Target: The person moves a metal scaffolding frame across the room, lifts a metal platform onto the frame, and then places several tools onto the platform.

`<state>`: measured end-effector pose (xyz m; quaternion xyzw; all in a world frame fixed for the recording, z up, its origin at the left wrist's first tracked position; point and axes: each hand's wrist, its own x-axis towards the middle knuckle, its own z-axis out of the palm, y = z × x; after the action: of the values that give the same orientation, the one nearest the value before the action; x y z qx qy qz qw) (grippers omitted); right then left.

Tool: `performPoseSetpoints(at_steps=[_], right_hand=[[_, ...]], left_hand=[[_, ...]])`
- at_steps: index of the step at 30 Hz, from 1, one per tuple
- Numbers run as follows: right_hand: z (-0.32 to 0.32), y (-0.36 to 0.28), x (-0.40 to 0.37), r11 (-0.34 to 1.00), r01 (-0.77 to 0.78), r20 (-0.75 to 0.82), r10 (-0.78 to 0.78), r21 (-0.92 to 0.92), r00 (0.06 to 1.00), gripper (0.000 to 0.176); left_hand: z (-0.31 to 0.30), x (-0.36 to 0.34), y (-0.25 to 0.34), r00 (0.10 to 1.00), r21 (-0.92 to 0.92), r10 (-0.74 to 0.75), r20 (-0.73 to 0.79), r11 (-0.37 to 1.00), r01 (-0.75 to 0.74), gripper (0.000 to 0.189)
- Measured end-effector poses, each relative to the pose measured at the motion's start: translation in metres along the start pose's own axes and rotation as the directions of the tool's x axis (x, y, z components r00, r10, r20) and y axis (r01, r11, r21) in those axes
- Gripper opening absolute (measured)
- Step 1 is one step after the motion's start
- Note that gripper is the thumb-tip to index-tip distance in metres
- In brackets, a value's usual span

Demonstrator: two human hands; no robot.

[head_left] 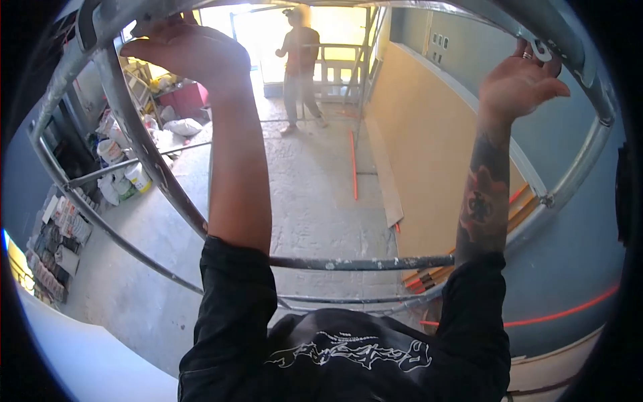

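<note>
Both my arms are raised to the grey metal tubes of a scaffold frame (358,263). My left hand (191,53) is at the upper left, its fingers curled against a tube near the frame's corner, its thumb stretched to the left. Part of those fingers is in shadow. At the upper right, my right hand (516,87) has its fingertips bent up onto the frame beside a small metal hook (540,49). A ring shows on one finger, and the thumb points out to the right. Between my arms, crossing tubes run in front of my chest.
Another person (301,70) stands farther back near a bright opening. A large tan board (422,147) leans along the right wall. Buckets (138,177), sacks (183,127) and stacked bundles (50,251) line the left side. An orange-red strip (353,164) lies on the concrete floor (308,194).
</note>
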<state>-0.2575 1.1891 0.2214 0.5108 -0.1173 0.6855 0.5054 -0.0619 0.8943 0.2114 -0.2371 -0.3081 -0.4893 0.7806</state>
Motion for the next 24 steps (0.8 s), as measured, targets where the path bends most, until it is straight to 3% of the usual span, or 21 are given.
performPoseSetpoints(at_steps=[2, 4, 5, 6, 7, 10, 11, 14, 15, 16, 18, 20, 22, 23, 24], right_hand=[[0.016, -0.005, 0.002, 0.992, -0.035, -0.024, 0.038, 0.119, 0.999, 0.074], [0.023, -0.006, 0.003, 0.986, -0.099, -0.024, 0.103, 0.134, 0.994, 0.075], [0.019, -0.004, 0.004, 0.988, -0.089, -0.031, 0.093, 0.129, 0.995, 0.075], [0.012, -0.001, 0.003, 0.983, -0.174, -0.065, 0.178, 0.060, 0.982, 0.074], [0.006, 0.002, 0.003, 0.966, -0.259, -0.104, 0.257, -0.006, 0.961, 0.074], [0.005, 0.014, 0.004, 0.978, -0.195, -0.040, 0.198, 0.071, 0.979, 0.070], [0.005, 0.011, 0.000, 0.963, -0.261, -0.066, 0.265, 0.070, 0.962, 0.066], [0.005, 0.024, 0.000, 0.973, -0.224, -0.182, 0.231, 0.057, 0.956, 0.064], [0.010, 0.027, 0.002, 0.964, -0.208, -0.142, 0.232, 0.164, 0.962, 0.067], [0.019, 0.025, 0.001, 0.939, -0.198, -0.102, 0.235, 0.281, 0.967, 0.071], [0.026, 0.022, 0.001, 0.970, -0.167, 0.012, 0.168, 0.174, 0.986, 0.078], [0.040, 0.012, -0.001, 0.953, -0.184, 0.044, 0.179, 0.239, 0.983, 0.084], [0.043, 0.017, -0.002, 0.980, -0.102, 0.062, 0.092, 0.171, 0.994, 0.086], [0.046, 0.017, -0.003, 0.985, -0.095, 0.035, 0.091, 0.142, 0.995, 0.086], [0.050, 0.018, -0.004, 0.990, -0.086, 0.007, 0.086, 0.111, 0.996, 0.086]], left_hand=[[0.006, 0.006, -0.009, 0.968, 0.001, 0.210, 0.136, 0.977, -0.212, 0.094], [-0.001, 0.017, -0.013, 0.974, -0.101, 0.193, 0.119, 0.978, -0.181, 0.098], [-0.007, 0.024, -0.012, 0.957, -0.575, 0.143, 0.254, 0.817, 0.031, 0.073], [-0.011, 0.027, -0.016, 0.908, -0.857, 0.161, 0.387, 0.426, 0.290, 0.050], [0.016, 0.019, -0.004, 0.930, -0.308, 0.343, 0.132, 0.906, -0.290, 0.094], [0.021, 0.005, -0.004, 0.940, -0.265, 0.318, 0.126, 0.924, -0.277, 0.093], [0.022, 0.002, -0.004, 0.943, -0.234, 0.309, 0.124, 0.932, -0.275, 0.092], [0.027, 0.006, 0.000, 0.939, -0.145, 0.324, 0.115, 0.941, -0.307, 0.089], [0.026, 0.010, 0.003, 0.928, -0.141, 0.356, 0.113, 0.930, -0.340, 0.089], [0.023, 0.011, 0.005, 0.930, -0.048, 0.348, 0.118, 0.937, -0.345, 0.086], [0.015, 0.003, 0.002, 0.937, 0.150, 0.331, 0.110, 0.927, -0.345, 0.079], [0.010, -0.003, -0.005, 0.946, 0.327, 0.315, 0.076, 0.888, -0.322, 0.072], [0.002, 0.003, -0.013, 0.987, 0.282, 0.152, -0.044, 0.950, -0.134, 0.066], [-0.005, 0.009, -0.020, 0.983, 0.284, 0.175, -0.049, 0.946, -0.154, 0.066], [-0.012, 0.014, -0.029, 0.997, -0.378, 0.022, -0.070, 0.925, -0.047, 0.061]])
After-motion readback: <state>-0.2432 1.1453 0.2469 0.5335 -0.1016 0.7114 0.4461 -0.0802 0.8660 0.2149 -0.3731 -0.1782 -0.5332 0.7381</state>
